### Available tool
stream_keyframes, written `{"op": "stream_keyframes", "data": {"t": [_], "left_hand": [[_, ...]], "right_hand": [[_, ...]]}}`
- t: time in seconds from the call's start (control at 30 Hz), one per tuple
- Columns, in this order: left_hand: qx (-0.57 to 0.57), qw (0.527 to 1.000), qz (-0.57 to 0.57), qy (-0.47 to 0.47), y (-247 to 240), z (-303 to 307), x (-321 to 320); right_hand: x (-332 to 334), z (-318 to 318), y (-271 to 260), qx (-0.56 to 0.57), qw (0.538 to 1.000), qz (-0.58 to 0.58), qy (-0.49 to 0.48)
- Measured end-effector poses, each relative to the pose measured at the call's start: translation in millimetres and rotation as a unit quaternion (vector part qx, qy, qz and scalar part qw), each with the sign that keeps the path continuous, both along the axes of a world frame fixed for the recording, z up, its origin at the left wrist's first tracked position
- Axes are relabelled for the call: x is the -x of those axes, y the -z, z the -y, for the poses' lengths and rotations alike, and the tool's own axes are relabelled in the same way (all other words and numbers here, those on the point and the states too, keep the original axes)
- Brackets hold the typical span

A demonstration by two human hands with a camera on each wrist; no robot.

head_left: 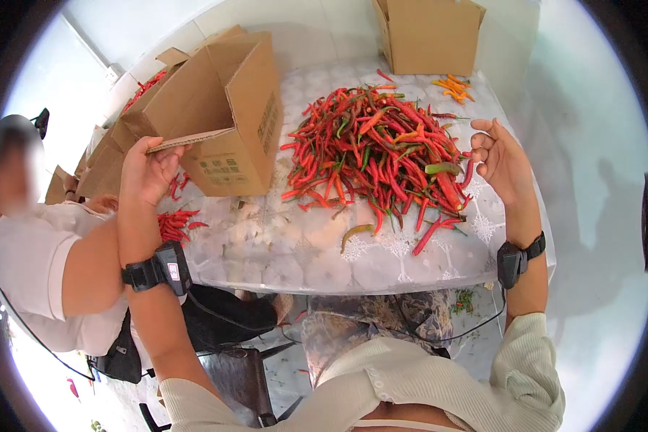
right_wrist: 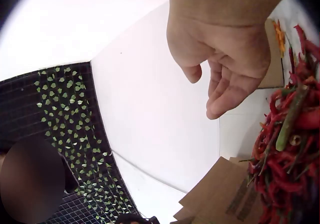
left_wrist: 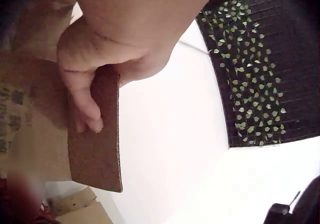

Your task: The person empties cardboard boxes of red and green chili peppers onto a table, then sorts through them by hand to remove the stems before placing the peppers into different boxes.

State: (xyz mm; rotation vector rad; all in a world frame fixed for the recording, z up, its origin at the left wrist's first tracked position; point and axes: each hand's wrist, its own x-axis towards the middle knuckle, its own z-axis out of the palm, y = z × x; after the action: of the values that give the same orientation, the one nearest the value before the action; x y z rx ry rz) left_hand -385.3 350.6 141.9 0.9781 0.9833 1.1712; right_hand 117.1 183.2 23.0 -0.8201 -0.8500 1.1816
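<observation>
A large pile of red chili peppers (head_left: 381,147), with a few green and orange ones mixed in, lies on the patterned table cover. To its left stands an open cardboard box (head_left: 255,122). My left hand (head_left: 150,171) pinches the near flap (head_left: 191,138) of this box. In the left wrist view the thumb of the left hand (left_wrist: 110,49) lies along one face of the flap (left_wrist: 97,154), with the other fingers hidden. My right hand (head_left: 502,162) hovers at the right side of the pile, fingers loosely curled. The right wrist view shows nothing in the right hand (right_wrist: 225,59).
A second cardboard box (head_left: 433,36) stands at the back, beside a small group of orange peppers (head_left: 453,88). Some red peppers (head_left: 173,227) lie left of the open box. Another person (head_left: 43,252) sits close on the left. The table's front edge (head_left: 353,291) runs before me.
</observation>
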Motion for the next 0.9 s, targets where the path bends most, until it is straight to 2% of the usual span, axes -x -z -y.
{"op": "stream_keyframes", "data": {"t": [0.07,0.17,0.3,0.37,0.43,0.53,0.6,0.67,0.7,0.77,0.8,0.9], "left_hand": [[-0.049,0.999,-0.023,-0.004,3,6,7],[-0.057,0.998,-0.020,-0.014,-7,22,14],[0.004,1.000,0.026,-0.004,16,6,38],[0.059,0.994,0.088,0.032,24,12,34],[0.050,0.994,0.089,0.037,30,12,33],[0.039,0.995,0.093,0.024,35,11,24],[0.040,0.993,0.106,0.041,34,7,17],[0.047,0.987,0.128,0.089,32,-1,16],[0.036,0.987,0.124,0.093,33,-6,16],[0.015,0.988,0.115,0.102,35,-13,13],[0.016,0.990,0.119,0.074,36,-16,12],[0.002,0.991,0.136,0.007,39,-4,-9]], "right_hand": [[-8,-2,6,-0.010,1.000,-0.017,-0.021],[-13,-4,8,-0.009,0.999,-0.016,-0.028],[-5,-5,7,-0.001,1.000,0.021,0.006],[3,-5,6,0.003,0.998,0.068,0.018],[12,-8,7,0.027,0.994,0.100,0.026],[19,-9,13,0.040,0.976,0.210,0.040],[17,-10,12,0.013,0.940,0.336,0.053],[15,-16,17,-0.054,0.865,0.494,0.071],[16,-13,18,-0.059,0.839,0.532,0.094],[14,-21,18,-0.043,0.768,0.636,0.070],[12,-25,18,-0.034,0.727,0.683,0.058],[14,-31,14,0.013,0.762,0.646,0.042]]}}
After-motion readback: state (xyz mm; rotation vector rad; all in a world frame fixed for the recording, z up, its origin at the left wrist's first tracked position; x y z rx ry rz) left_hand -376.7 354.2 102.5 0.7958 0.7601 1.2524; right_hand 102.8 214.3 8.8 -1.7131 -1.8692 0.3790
